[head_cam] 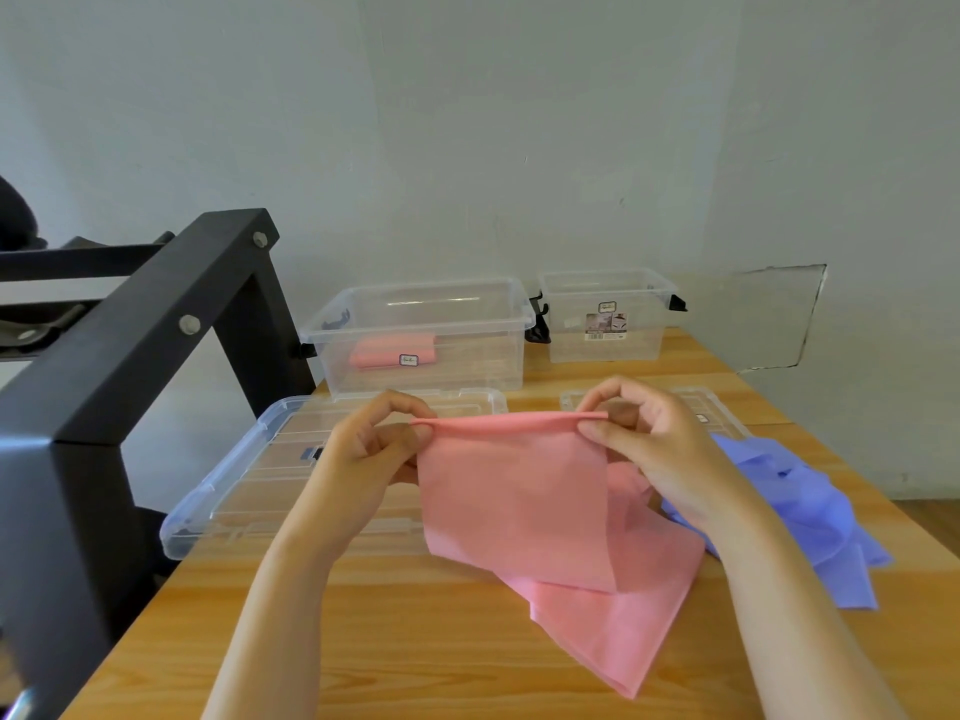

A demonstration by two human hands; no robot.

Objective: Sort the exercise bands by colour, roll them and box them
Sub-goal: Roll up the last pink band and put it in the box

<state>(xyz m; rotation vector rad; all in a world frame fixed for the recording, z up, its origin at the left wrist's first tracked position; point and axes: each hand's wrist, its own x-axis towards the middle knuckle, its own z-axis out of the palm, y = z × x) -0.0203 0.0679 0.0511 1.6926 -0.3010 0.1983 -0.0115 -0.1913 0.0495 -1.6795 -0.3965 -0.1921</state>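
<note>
A: Grip?
B: I see left hand and right hand pinching the top edge of the flat pink elastic band, keeping it taut; its tail trails on the wooden table. Roll starting, I judge.
A: Destination?
B: Clear plastic box, likely; it holds one pink roll.

The held band is salmon pink, as is the rolled band in a clear box. The heaped bands are lilac blue. The tabletop is honey-toned wood grain, the frame black.
</note>
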